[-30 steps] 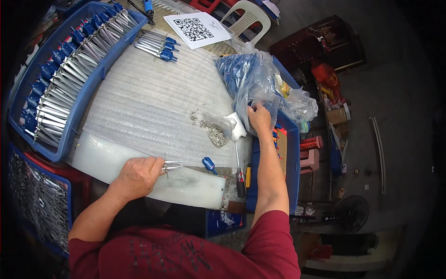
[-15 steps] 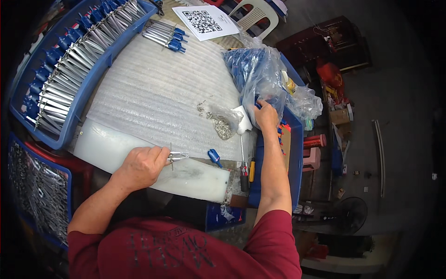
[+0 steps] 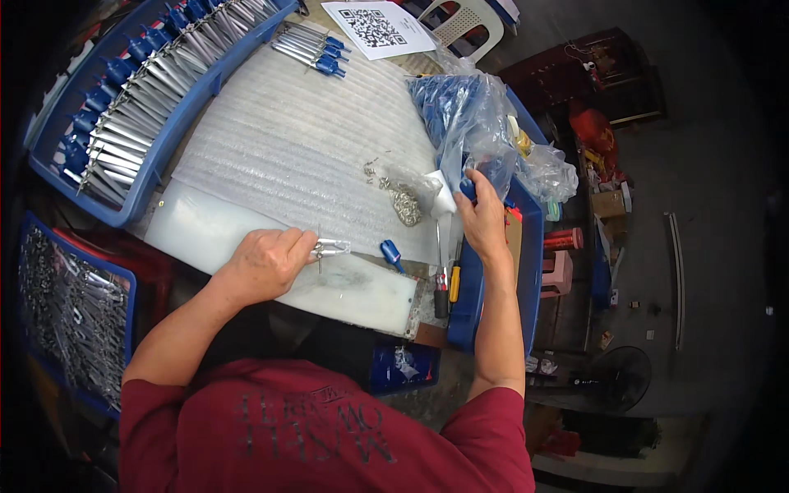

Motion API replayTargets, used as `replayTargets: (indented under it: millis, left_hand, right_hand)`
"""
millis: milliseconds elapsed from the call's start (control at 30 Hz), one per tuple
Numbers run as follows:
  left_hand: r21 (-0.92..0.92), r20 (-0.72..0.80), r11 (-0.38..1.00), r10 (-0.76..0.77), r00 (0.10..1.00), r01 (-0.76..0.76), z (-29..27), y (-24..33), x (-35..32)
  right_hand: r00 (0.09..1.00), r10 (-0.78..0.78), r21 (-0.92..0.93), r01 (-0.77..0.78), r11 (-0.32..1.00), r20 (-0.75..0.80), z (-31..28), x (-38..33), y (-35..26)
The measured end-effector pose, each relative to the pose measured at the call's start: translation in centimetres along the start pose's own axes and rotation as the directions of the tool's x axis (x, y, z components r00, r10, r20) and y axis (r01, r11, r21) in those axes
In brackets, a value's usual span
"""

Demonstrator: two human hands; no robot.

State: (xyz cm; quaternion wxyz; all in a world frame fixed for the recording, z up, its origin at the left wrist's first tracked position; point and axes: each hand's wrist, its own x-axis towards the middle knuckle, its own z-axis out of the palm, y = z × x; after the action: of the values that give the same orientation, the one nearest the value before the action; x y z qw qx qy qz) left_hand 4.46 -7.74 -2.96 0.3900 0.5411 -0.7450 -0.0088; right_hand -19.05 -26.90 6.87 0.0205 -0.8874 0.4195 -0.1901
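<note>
A pronged metal part [image 3: 335,246] was held above the white board [image 3: 362,287] by the left hand [image 3: 271,267], its rear end pinched between thumb and forefinger while the other fingers were curled in; its prongs were left free and pointed right, presumably so that the working end could be reached. By the right hand [image 3: 485,218], a blue piece [image 3: 468,188] seemed to be gripped between thumb and forefinger, just beside the clear bag [image 3: 448,103]; how the remaining fingers were set could not be told. A loose blue piece [image 3: 391,253] had been laid at the edge of the foam sheet [image 3: 288,140], probably to be kept within reach of both hands, and the sheet itself was likely spread as padding. More blue pieces were contained in the clear bag, and small metal bits in a little bag [image 3: 405,204], a few of them spilled beside it. The long tray [image 3: 174,135] was filled with metal pieces fitted with blue ends, ranked side by side, perhaps for easy counting. Below it, a blue-rimmed bin [image 3: 131,320] was heaped with unsorted metal parts [image 3: 74,304]. Screwdrivers [image 3: 441,302] were set near the right-hand bin [image 3: 532,271].
</note>
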Motion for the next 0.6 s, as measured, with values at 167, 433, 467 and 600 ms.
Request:
replayTargets:
  millis: [167,433,467,600]
  left_hand:
    - [-0.036,0.000,0.999,-0.021,1.000,0.021,-0.4,0.9,-0.2]
    - [-0.048,0.018,0.999,0.018,1.000,-0.018,-2.3,3.5,-1.3]
    - [-0.056,0.010,0.998,0.024,1.000,-0.024,-2.4,3.7,-1.5]
    - [-0.066,0.028,0.997,0.045,0.999,-0.043,-2.8,4.5,-2.0]
  right_hand:
    - [0.998,0.032,0.206,-0.041,0.978,0.047,-0.8,-4.6,-4.4]
    - [0.974,0.087,0.524,-0.186,0.831,0.208,-0.5,-9.7,-9.1]
    - [0.972,0.088,0.532,-0.193,0.824,0.216,0.1,-10.3,-9.3]
    - [0.952,0.156,0.887,-0.304,0.348,0.265,2.2,-12.2,-9.7]
